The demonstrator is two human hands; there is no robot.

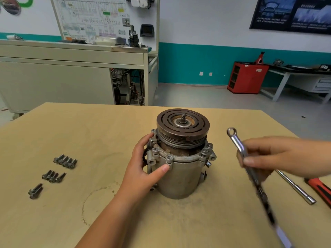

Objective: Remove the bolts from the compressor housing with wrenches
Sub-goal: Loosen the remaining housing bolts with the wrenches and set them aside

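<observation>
Head view: the compressor housing is seen upright near the middle of the wooden table, with a grooved pulley on top. Its left side is gripped by the left hand, the thumb laid across the front. A ring wrench is held in the curled fingers of the right hand, right of the housing and apart from it. Loose bolts are laid in three clusters at the left. A tubular socket wrench and a red-handled tool are seen at the right.

Grey compressor housing, rusty brown slotted pulley, tan table
</observation>
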